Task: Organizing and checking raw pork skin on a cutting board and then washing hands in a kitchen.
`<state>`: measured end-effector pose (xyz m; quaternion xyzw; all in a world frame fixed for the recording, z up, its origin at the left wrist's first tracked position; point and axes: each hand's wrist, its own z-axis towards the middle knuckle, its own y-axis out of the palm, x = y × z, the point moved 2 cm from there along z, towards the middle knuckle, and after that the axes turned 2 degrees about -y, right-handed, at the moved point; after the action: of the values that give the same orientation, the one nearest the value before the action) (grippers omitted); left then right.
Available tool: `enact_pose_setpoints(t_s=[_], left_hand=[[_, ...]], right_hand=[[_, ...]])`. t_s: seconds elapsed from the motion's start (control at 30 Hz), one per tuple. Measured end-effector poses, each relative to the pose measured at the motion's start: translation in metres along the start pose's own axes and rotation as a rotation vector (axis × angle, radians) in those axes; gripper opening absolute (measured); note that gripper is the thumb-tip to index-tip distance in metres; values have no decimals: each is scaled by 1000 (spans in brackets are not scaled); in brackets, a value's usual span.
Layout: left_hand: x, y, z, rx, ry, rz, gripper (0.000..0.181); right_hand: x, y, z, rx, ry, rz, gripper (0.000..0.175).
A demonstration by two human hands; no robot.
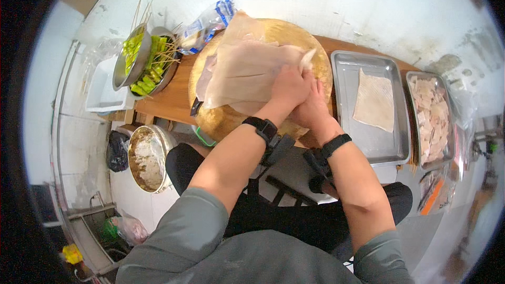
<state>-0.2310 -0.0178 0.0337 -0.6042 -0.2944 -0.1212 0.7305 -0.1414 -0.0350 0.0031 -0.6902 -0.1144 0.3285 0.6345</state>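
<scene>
Several broad pale sheets of raw skin, likely pork skin (pixel 248 67), lie stacked on a round wooden chopping block (pixel 303 31). My left hand (pixel 291 86) grips the right edge of the top sheet, its fingers curled. Close against it, my right hand (pixel 314 106) holds the same edge, and the two hands touch. A corner of the sheet turns up just beyond my fingers, which partly hide the edge. At the block's left side, a dark handle (pixel 196 106) sticks out from beneath the skin.
Right of the block, a metal tray (pixel 343 126) holds one skin piece (pixel 375 100); a further tray (pixel 450 126) holds many cut pieces. Metal bowls (pixel 142 65) of skewered green peppers (pixel 152 77) stand left, near a plastic bag (pixel 207 25). A bucket (pixel 148 161) sits below. The wall (pixel 315 0) bounds the back.
</scene>
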Motion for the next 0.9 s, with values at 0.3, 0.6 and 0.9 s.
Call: enact_pose_setpoints(t_s=[0.3,0.6,0.9], left_hand=[[-37,32,32,-166,-52,85,32],[-98,10,77,39,-174,-250,41],[-106,-36,90,61,-521,-842,39]], right_hand=[[4,39,14,79,89,-335,88],[-27,-11,15,-133,190,-93,101],[-22,-3,11,-4,226,-91,105]])
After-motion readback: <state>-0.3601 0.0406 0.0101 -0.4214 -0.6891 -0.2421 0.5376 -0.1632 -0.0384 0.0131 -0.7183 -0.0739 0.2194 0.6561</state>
